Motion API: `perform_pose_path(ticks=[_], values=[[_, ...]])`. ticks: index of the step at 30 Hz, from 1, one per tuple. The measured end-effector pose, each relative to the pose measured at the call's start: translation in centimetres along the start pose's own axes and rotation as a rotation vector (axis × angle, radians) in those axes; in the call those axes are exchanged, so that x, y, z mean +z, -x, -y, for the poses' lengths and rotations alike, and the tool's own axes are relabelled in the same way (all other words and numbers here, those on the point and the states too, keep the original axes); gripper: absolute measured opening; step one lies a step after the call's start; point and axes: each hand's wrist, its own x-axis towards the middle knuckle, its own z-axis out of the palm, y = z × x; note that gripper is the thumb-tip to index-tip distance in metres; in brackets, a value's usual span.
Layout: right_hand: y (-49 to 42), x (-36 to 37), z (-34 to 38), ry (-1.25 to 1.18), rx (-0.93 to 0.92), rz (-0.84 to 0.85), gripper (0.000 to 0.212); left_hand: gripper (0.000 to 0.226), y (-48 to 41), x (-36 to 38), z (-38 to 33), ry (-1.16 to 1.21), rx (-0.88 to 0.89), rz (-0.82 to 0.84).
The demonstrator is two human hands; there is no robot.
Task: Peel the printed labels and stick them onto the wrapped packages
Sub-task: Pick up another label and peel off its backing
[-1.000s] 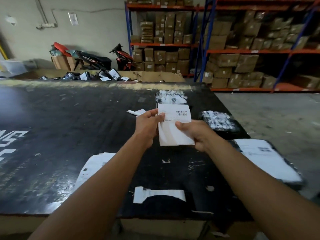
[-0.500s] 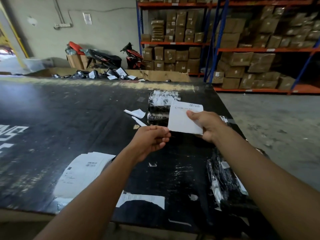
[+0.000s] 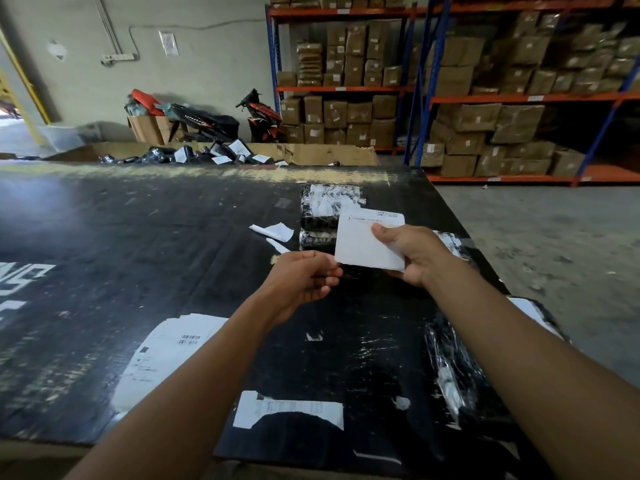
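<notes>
My right hand point(image 3: 412, 254) grips a white printed label point(image 3: 363, 242) by its right edge, above the black table point(image 3: 138, 237). The label's blank side faces me, with print along its top. My left hand point(image 3: 304, 278) has curled fingers and pinches the label's lower left corner. Black wrapped packages point(image 3: 329, 206) lie just beyond the label, one with torn white paper on top. Another package point(image 3: 450, 239) sits behind my right hand. A long wrapped package point(image 3: 453, 372) lies under my right forearm. A stack of printed labels point(image 3: 166, 351) lies near my left forearm.
Torn white backing paper point(image 3: 287, 408) lies at the table's near edge, and small scraps point(image 3: 273, 232) lie left of the packages. A cardboard bin point(image 3: 311, 154) of labelled parcels stands beyond the table. Shelves of cartons point(image 3: 485, 116) fill the back right. The table's right edge drops to concrete floor.
The label was upright between both hands; my right hand has carried it right and tilted it. My left hand let go of its top edge and now sits at the lower left corner.
</notes>
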Motion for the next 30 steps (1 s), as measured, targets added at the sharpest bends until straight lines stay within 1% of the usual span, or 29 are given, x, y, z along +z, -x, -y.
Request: perform_pose_path(ticks=[6, 11, 15, 24, 27, 30], values=[[0.11, 0.16, -0.09, 0.007, -0.005, -0.012, 0.022, 0.007, 0.01, -0.42, 0.08, 0.003, 0.009, 0.012], [0.15, 0.38, -0.17, -0.026, 0.007, 0.001, 0.029, 0.007, 0.06, -0.69, 0.14, -0.005, 0.012, 0.025], [0.17, 0.50, -0.09, -0.029, 0.005, -0.003, 0.030, 0.007, 0.06, -0.91, 0.11, 0.019, -0.003, 0.028], [0.17, 0.38, -0.02, -0.003, 0.002, -0.012, 0.032, 0.007, 0.14, -0.79, -0.08, -0.002, 0.034, 0.056], [0.18, 0.29, -0.19, 0.020, 0.008, -0.013, 0.034, 0.011, 0.24, -0.55, -0.08, 0.035, 0.044, 0.069], [0.30, 0.27, -0.39, 0.022, 0.024, -0.015, 0.034, 0.014, 0.30, -0.16, -0.08, 0.123, 0.031, 0.097]])
